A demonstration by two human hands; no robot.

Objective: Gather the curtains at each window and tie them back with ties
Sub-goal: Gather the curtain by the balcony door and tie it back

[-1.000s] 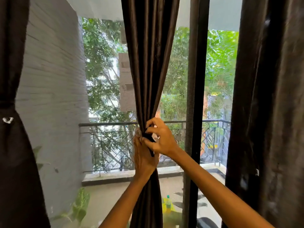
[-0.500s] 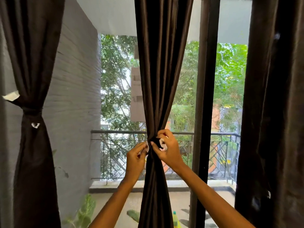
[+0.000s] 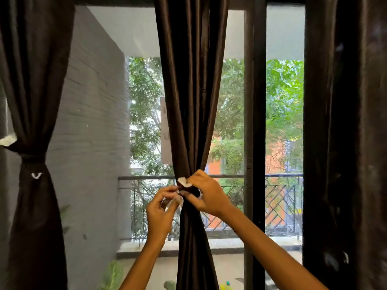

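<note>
1. We saw a dark brown, satiny middle curtain [image 3: 189, 101] hanging in long vertical folds at the window centre, cinched to a narrow waist at railing [image 3: 272, 176] height.
2. A dark tie [image 3: 191, 190] with a white tip circled that waist crosswise.
3. Our right hand [image 3: 207, 195] pinched the tie.
4. Our left hand [image 3: 161, 212] pinched something pale and translucent beside it.
5. The left curtain [image 3: 31, 101] hung already tied.

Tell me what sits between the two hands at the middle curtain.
In the head view, the gathered waist of the middle curtain and its dark tie lie between the left hand and right hand.
</note>
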